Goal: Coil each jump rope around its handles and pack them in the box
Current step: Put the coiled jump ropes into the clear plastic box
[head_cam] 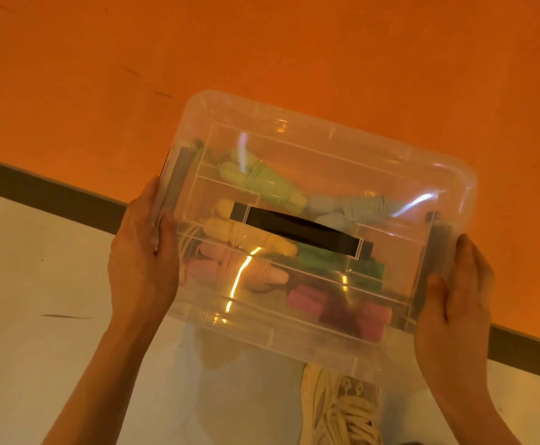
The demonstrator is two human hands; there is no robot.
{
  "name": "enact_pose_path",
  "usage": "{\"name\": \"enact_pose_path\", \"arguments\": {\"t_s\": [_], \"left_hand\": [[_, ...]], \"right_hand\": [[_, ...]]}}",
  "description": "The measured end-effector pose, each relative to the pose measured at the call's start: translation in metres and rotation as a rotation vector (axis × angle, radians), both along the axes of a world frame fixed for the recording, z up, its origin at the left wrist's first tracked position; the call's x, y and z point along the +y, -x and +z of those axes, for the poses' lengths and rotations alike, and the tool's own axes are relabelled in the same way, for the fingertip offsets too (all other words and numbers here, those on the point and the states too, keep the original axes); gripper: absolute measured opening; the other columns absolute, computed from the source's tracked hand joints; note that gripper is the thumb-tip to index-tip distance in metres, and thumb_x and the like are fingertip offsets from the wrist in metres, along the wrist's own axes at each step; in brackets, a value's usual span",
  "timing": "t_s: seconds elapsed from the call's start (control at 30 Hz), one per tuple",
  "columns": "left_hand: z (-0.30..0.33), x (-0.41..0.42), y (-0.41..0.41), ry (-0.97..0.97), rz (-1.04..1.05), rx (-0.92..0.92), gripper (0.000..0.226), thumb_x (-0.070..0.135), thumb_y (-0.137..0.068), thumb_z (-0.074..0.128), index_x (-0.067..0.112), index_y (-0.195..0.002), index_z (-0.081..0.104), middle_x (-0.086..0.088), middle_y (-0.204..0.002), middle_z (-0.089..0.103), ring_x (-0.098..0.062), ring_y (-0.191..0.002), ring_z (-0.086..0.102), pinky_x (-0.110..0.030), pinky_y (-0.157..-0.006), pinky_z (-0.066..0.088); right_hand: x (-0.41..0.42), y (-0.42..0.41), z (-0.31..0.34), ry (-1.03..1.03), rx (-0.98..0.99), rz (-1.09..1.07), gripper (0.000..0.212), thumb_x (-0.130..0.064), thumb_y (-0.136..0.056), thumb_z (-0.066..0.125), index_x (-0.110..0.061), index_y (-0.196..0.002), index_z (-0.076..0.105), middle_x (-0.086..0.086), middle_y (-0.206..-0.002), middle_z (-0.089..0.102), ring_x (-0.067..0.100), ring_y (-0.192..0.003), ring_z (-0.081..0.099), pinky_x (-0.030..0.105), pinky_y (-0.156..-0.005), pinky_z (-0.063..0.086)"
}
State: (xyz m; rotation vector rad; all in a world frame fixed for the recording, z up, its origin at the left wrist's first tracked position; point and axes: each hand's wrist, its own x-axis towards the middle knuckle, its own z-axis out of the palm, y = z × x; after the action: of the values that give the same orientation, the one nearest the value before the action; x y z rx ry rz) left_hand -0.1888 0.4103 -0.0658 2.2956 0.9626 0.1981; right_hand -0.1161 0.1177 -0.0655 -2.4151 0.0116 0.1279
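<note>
Both grips are on the clear box point(323, 232): I see my left hand point(143, 252) wrapped round its left end and my right hand point(454, 303) clasping its right end, holding it up in front of an orange wall point(262, 53). Its lid point(326, 142) is on, black handle point(300, 231) on top. Inside lie the coiled jump ropes point(262, 183) (green, blue, yellow, pink, darker ones), wound around their handles.

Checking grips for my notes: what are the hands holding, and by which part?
Both hold the clear box, lid on: the left hand grips its left end, the right hand its right end.
</note>
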Motion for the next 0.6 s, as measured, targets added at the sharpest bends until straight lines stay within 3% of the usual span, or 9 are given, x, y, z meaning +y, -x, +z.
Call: {"name": "enact_pose_path", "arguments": {"t_s": [0.07, 0.13, 0.23, 0.33, 0.4, 0.47, 0.6], "left_hand": [[-0.001, -0.002, -0.001, -0.006, 0.014, 0.004, 0.045, 0.022, -0.102, 0.043, 0.022, -0.147, 0.036, 0.002, -0.145, 0.047, -0.017, -0.125, 0.047, -0.026, -0.092, 0.037], [-0.002, -0.001, -0.002, 0.002, 0.036, -0.005, 0.045, 0.022, -0.102, 0.044, 0.024, -0.146, 0.036, 0.004, -0.144, 0.047, -0.011, -0.123, 0.046, -0.025, -0.092, 0.036], [-0.004, 0.004, -0.004, 0.049, 0.049, -0.043, 0.044, 0.027, -0.102, 0.045, 0.024, -0.145, 0.039, 0.004, -0.142, 0.049, -0.003, -0.118, 0.044, -0.026, -0.091, 0.038], [-0.005, 0.006, -0.007, 0.047, 0.045, -0.038, 0.044, 0.032, -0.102, 0.043, 0.022, -0.145, 0.04, 0.001, -0.141, 0.051, -0.01, -0.123, 0.047, -0.03, -0.094, 0.039], [-0.006, 0.007, -0.008, 0.047, 0.039, -0.034, 0.044, 0.033, -0.102, 0.043, 0.022, -0.145, 0.04, 0.001, -0.141, 0.05, -0.016, -0.126, 0.049, -0.033, -0.096, 0.041], [-0.007, 0.011, -0.007, 0.077, 0.033, -0.022, 0.046, 0.035, -0.102, 0.044, 0.025, -0.146, 0.039, 0.001, -0.141, 0.05, -0.017, -0.125, 0.049, -0.039, -0.099, 0.044], [-0.013, 0.027, -0.01, 0.197, 0.033, 0.071, 0.056, 0.06, -0.094, 0.039, 0.038, -0.146, 0.035, 0.002, -0.144, 0.046, -0.019, -0.127, 0.048, -0.051, -0.101, 0.044]], "right_hand": [[0.0, 0.003, -0.004, -0.015, 0.041, -0.016, 0.052, -0.015, -0.102, 0.035, -0.017, -0.151, 0.018, 0.008, -0.152, 0.024, -0.025, -0.097, 0.041, 0.011, -0.072, 0.037], [0.0, 0.002, -0.009, -0.019, 0.036, -0.02, 0.052, -0.014, -0.102, 0.035, -0.016, -0.152, 0.018, 0.008, -0.151, 0.024, -0.03, -0.099, 0.037, 0.008, -0.069, 0.036], [0.0, 0.001, -0.011, -0.035, 0.004, -0.021, 0.056, -0.024, -0.098, 0.029, -0.017, -0.152, 0.018, 0.008, -0.149, 0.026, -0.024, -0.1, 0.04, 0.008, -0.073, 0.037], [-0.002, 0.001, -0.013, -0.031, -0.031, -0.006, 0.055, -0.021, -0.098, 0.03, -0.014, -0.151, 0.019, 0.012, -0.148, 0.027, -0.021, -0.104, 0.038, 0.003, -0.083, 0.037], [-0.002, 0.001, -0.014, -0.029, -0.041, -0.005, 0.055, -0.023, -0.098, 0.03, -0.017, -0.151, 0.018, 0.009, -0.149, 0.026, -0.008, -0.114, 0.04, 0.016, -0.094, 0.041], [-0.002, 0.001, -0.015, -0.029, -0.035, -0.01, 0.055, -0.026, -0.098, 0.029, -0.02, -0.152, 0.018, 0.005, -0.149, 0.025, 0.013, -0.122, 0.042, 0.033, -0.095, 0.043], [-0.004, 0.001, -0.015, -0.074, -0.026, -0.028, 0.055, -0.03, -0.099, 0.029, -0.021, -0.152, 0.02, 0.0, -0.15, 0.026, 0.017, -0.128, 0.04, 0.041, -0.102, 0.042]]}}
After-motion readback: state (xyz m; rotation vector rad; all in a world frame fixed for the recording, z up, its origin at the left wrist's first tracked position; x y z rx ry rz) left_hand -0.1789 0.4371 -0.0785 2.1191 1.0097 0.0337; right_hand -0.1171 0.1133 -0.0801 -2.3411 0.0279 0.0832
